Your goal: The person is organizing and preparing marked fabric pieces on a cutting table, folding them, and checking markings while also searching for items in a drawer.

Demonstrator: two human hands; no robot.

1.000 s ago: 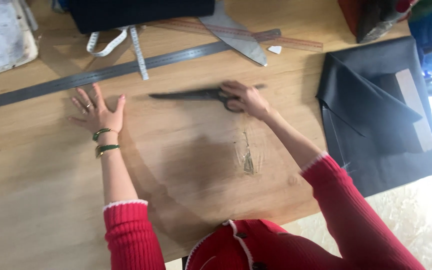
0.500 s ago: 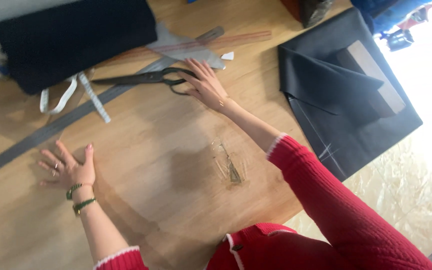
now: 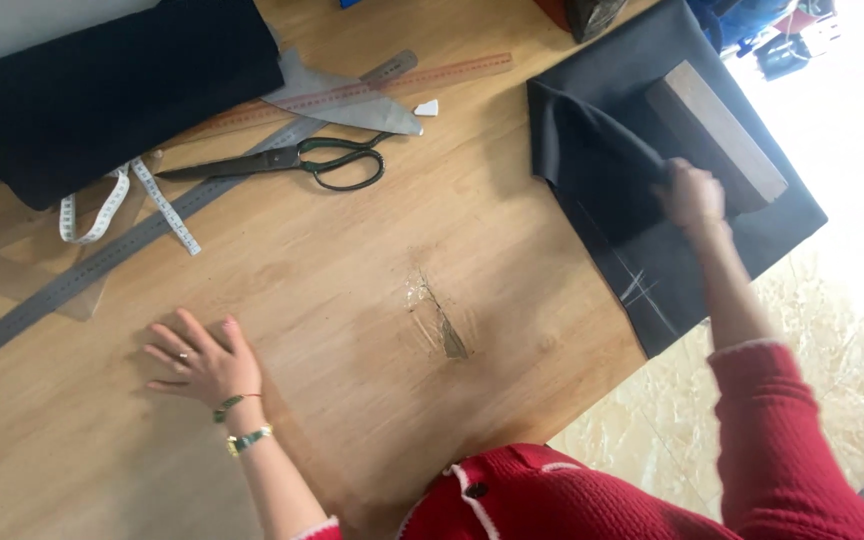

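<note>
My left hand (image 3: 197,360) lies flat on the wooden table (image 3: 352,280), fingers spread, holding nothing. My right hand (image 3: 692,195) reaches to the right and is closed on a fold of the dark grey fabric (image 3: 632,190) that hangs over the table's right corner. A pale rectangular strip (image 3: 722,130) lies on that fabric just beyond the hand. Black scissors with green handles (image 3: 287,160) rest on the table, apart from both hands.
A black cloth bundle (image 3: 112,90) lies at the back left. A long metal ruler (image 3: 92,265), a brown ruler (image 3: 392,85), a white tape measure (image 3: 152,200), a grey pattern piece (image 3: 342,100) and white chalk (image 3: 426,107) lie nearby. Tape marks (image 3: 437,315) scar the tabletop.
My right hand let go of the scissors, left them by the rulers, and moved right onto the dark grey fabric. My left hand stayed flat on the table.
</note>
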